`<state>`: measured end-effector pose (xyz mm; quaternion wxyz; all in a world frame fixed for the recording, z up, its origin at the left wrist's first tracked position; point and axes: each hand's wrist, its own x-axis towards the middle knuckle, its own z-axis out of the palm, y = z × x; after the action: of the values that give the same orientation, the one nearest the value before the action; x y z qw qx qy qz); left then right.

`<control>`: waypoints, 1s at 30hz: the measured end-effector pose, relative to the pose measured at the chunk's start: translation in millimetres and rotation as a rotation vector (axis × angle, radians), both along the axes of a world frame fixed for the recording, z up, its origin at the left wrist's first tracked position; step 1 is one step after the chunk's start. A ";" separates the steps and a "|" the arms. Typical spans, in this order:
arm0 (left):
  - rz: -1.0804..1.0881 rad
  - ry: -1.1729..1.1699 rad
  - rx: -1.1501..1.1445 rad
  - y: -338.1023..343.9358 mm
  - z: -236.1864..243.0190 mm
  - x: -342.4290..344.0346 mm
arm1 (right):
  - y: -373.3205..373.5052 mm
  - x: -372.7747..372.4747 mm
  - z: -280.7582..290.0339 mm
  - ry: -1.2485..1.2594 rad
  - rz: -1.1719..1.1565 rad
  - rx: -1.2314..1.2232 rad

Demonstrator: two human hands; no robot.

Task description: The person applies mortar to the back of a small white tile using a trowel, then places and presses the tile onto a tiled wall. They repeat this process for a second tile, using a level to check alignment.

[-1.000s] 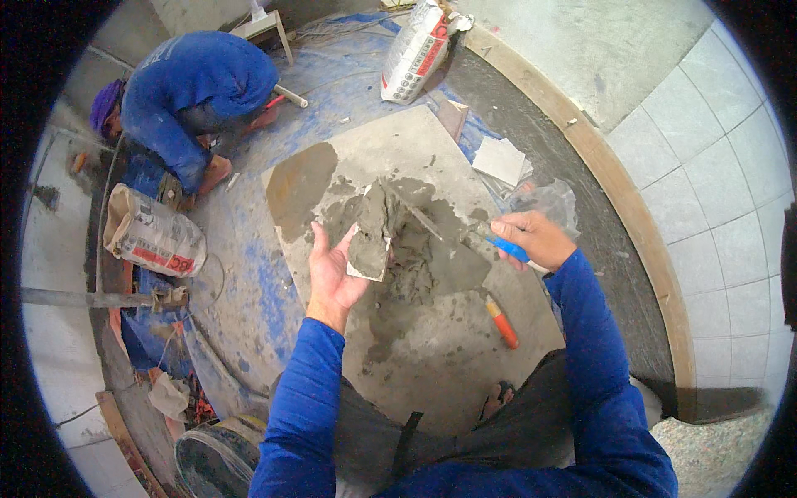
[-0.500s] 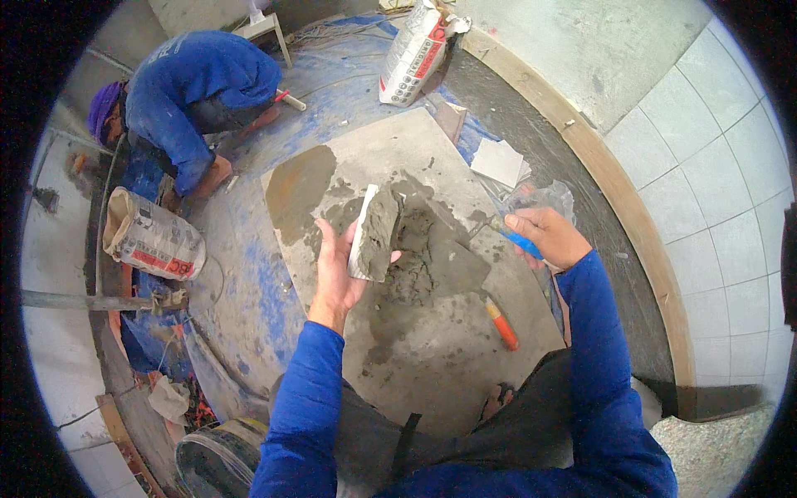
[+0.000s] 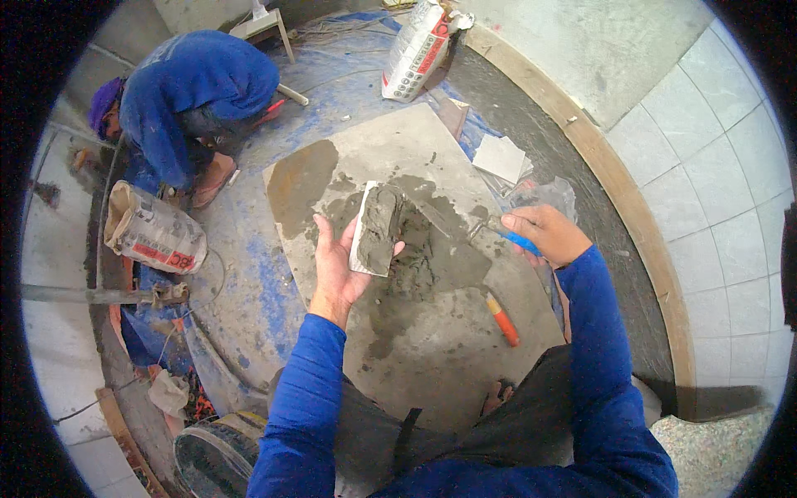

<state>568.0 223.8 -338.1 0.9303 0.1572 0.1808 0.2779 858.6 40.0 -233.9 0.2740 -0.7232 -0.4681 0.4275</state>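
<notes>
A narrow white tile strip (image 3: 359,236), its upper face thickly coated with grey mortar (image 3: 381,220), rests in my left hand (image 3: 336,270). The thumb stands apart on the left, and fingertips show past the tile's right edge. To the right, my right hand (image 3: 548,234) is closed around the blue handle of a small trowel (image 3: 523,242). Its thin metal neck points left toward the tile, and its blade is hard to make out. Below the tile lies a heap of wet mortar (image 3: 419,270) on a large grey board (image 3: 407,137).
A tool with an orange-red handle (image 3: 502,322) lies on the board. Beyond are stacked white tiles (image 3: 500,158), an upright bag (image 3: 415,58) and another bag (image 3: 162,232). A crouching person (image 3: 195,87) works at far left. A bucket (image 3: 212,456) stands near left.
The tile's mortar-coated face has turned slightly more toward me. The trowel's neck has swung a little to the left. At far left, the other person's arm has shifted.
</notes>
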 end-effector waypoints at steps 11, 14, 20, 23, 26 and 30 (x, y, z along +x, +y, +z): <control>-0.007 -0.008 -0.036 0.7 -5.9 1.4 | 7.4 -6.9 -13.2 0.039 0.108 -0.170; -0.034 -0.032 -0.023 2.9 -7.8 1.5 | 9.9 -11.1 -15.8 0.056 0.130 -0.189; 0.007 0.013 0.028 2.9 -12.0 5.4 | 10.6 -19.4 -9.5 0.029 0.196 -0.191; 0.024 -0.007 0.033 4.8 -13.6 7.1 | 8.0 -19.3 1.5 -0.031 0.251 -0.166; 0.059 -0.014 0.061 8.5 -14.1 7.4 | 6.0 -22.3 9.5 -0.109 0.199 -0.063; 0.155 0.055 -0.028 11.2 -14.3 9.0 | 6.5 -35.8 13.4 -0.392 0.197 0.317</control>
<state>577.1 235.0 -352.4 0.9027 0.1371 0.2220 0.3421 822.8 46.5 -220.5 0.2449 -0.6913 -0.6415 0.2251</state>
